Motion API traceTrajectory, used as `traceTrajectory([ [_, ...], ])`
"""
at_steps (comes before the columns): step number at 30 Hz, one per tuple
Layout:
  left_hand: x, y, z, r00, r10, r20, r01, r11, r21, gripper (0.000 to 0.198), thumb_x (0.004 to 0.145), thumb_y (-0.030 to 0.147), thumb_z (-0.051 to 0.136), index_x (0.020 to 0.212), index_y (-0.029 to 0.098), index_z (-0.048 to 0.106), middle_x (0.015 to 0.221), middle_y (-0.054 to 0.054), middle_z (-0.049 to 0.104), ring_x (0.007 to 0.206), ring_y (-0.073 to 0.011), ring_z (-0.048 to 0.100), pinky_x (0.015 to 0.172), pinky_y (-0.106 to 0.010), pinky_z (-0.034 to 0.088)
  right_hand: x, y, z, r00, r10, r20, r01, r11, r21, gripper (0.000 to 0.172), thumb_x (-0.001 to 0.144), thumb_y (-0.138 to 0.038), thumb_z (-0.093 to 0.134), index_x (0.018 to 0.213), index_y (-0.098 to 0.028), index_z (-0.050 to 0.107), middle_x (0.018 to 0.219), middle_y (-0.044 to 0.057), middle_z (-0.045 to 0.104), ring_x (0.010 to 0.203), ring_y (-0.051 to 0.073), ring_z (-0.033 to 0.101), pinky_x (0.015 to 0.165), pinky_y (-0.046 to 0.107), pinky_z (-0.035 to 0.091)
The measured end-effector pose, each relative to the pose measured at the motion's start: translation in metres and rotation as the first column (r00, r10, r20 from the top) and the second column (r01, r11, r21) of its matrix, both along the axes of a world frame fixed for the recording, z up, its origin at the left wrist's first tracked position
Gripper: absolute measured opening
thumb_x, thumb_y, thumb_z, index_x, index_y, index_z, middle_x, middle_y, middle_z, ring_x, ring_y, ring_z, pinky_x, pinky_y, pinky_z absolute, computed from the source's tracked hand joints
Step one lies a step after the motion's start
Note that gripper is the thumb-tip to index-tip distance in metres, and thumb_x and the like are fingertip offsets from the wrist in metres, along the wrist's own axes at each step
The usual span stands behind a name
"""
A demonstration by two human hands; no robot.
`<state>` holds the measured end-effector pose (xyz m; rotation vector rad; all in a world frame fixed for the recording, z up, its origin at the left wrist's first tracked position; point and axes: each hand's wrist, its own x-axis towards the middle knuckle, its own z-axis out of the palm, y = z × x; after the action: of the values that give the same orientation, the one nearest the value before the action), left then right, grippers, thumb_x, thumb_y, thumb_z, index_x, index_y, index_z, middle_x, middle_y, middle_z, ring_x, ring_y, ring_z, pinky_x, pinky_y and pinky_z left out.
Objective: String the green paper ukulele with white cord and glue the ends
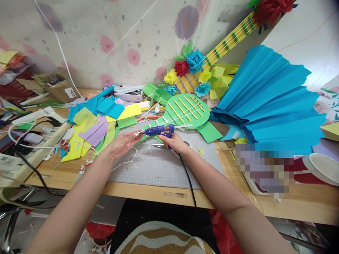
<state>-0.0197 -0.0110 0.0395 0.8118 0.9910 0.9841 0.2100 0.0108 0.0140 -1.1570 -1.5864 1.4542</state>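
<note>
My right hand (173, 141) is closed round the grip of a blue hot glue gun (159, 131), which lies level with its nozzle pointing left. A white glue stick pokes out of its back end, and its black cord (188, 178) runs down over the table edge. My left hand (124, 141) rests at the gun's tip with fingers curled against the neck of a green paper guitar (185, 112) with yellow strips and white strings. Whether the left hand grips anything is hidden. Both hands are above a grey cutting mat (159, 165).
A big blue pleated paper fan (270, 102) fills the right. Paper flowers (189, 68) and a yellow guitar neck (233, 35) lean on the wall. Coloured paper scraps (97, 123) litter the left, beside cables, a power strip (34, 139) and a cardboard box (60, 88).
</note>
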Motion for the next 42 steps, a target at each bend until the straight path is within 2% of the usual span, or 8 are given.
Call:
traceTrajectory([
  [11, 0.002, 0.0, 0.001, 0.999, 0.024, -0.045, -0.024, 1.0, -0.007, 0.033, 0.065, 0.025, 0.079, 0.095, 0.012, 0.073, 0.112, -0.01, 0.07, 0.118, -0.0237, 0.056, 0.112, -0.038, 0.035, -0.001, -0.001, -0.001, 0.999, 0.036, -0.009, -0.036, 0.999, 0.01, 0.054, 0.061, -0.071, 0.064, 0.071, -0.02, 0.051, 0.046, -0.007, 0.043, 0.044, 0.008, 0.039, 0.045, 0.023, 0.032],
  [25, -0.001, 0.0, -0.002, 0.998, 0.013, -0.059, -0.012, 1.0, 0.022, 0.039, 0.06, 0.036, 0.082, 0.092, 0.016, 0.074, 0.115, -0.009, 0.069, 0.121, -0.0257, 0.055, 0.114, -0.041, 0.033, 0.001, 0.003, -0.008, 1.0, 0.027, 0.002, -0.027, 1.0, 0.007, 0.055, 0.059, -0.072, 0.065, 0.069, -0.02, 0.052, 0.048, -0.006, 0.045, 0.046, 0.008, 0.041, 0.045, 0.023, 0.034],
  [28, -0.004, -0.001, 0.002, 0.994, 0.018, -0.104, -0.013, 0.999, 0.05, 0.043, 0.056, 0.04, 0.083, 0.092, 0.017, 0.074, 0.116, -0.01, 0.068, 0.121, -0.0271, 0.054, 0.112, -0.042, 0.035, 0.002, 0.002, -0.006, 0.999, 0.037, 0.005, -0.037, 0.999, 0.004, 0.055, 0.06, -0.072, 0.064, 0.067, -0.019, 0.053, 0.049, -0.005, 0.046, 0.047, 0.008, 0.041, 0.046, 0.024, 0.034],
  [31, -0.011, -0.001, 0.004, 0.969, 0.067, -0.239, -0.043, 0.993, 0.106, 0.05, 0.055, 0.044, 0.082, 0.097, 0.019, 0.073, 0.12, -0.009, 0.066, 0.123, -0.0282, 0.053, 0.111, -0.044, 0.034, 0.007, 0.001, -0.005, 0.998, 0.054, 0.022, -0.054, 0.998, 0.009, 0.053, 0.06, -0.071, 0.065, 0.067, -0.019, 0.054, 0.048, -0.005, 0.046, 0.047, 0.008, 0.041, 0.046, 0.024, 0.034],
  [33, -0.016, -0.001, 0.002, 0.918, 0.112, -0.379, -0.058, 0.987, 0.151, 0.057, 0.054, 0.046, 0.082, 0.103, 0.019, 0.071, 0.122, -0.009, 0.065, 0.123, -0.0286, 0.053, 0.111, -0.044, 0.034, 0.012, 0.002, -0.005, 0.997, 0.06, 0.039, -0.06, 0.998, 0.006, 0.052, 0.06, -0.069, 0.067, 0.068, -0.019, 0.054, 0.048, -0.006, 0.045, 0.047, 0.008, 0.041, 0.046, 0.024, 0.034],
  [36, -0.023, -0.001, -0.005, 0.793, 0.201, -0.575, -0.064, 0.966, 0.25, 0.068, 0.051, 0.046, 0.082, 0.111, 0.019, 0.068, 0.125, -0.009, 0.063, 0.121, -0.0293, 0.054, 0.107, -0.044, 0.038, 0.024, 0.004, -0.004, 0.995, 0.097, 0.035, -0.097, 0.995, -0.003, 0.05, 0.059, -0.065, 0.069, 0.07, -0.019, 0.056, 0.052, -0.005, 0.048, 0.048, 0.008, 0.043, 0.046, 0.024, 0.036],
  [40, -0.027, -0.004, -0.017, 0.519, 0.372, -0.77, -0.025, 0.906, 0.422, 0.058, 0.059, 0.04, 0.077, 0.113, 0.02, 0.068, 0.125, -0.008, 0.063, 0.119, -0.028, 0.056, 0.105, -0.042, 0.04, 0.044, 0.009, 0.003, 0.986, 0.161, 0.043, -0.16, 0.987, -0.02, 0.047, 0.06, -0.061, 0.071, 0.069, -0.017, 0.057, 0.056, -0.003, 0.053, 0.049, 0.008, 0.044, 0.046, 0.023, 0.037],
  [42, -0.027, -0.006, -0.02, 0.415, 0.41, -0.812, 0.021, 0.888, 0.459, 0.052, 0.063, 0.035, 0.075, 0.113, 0.021, 0.067, 0.125, -0.007, 0.063, 0.12, -0.0264, 0.055, 0.106, -0.041, 0.039, 0.056, 0.011, 0.01, 0.987, 0.141, 0.078, -0.14, 0.99, -0.024, 0.046, 0.06, -0.059, 0.072, 0.072, -0.016, 0.06, 0.061, -0.001, 0.056, 0.051, 0.009, 0.047, 0.047, 0.023, 0.038],
])
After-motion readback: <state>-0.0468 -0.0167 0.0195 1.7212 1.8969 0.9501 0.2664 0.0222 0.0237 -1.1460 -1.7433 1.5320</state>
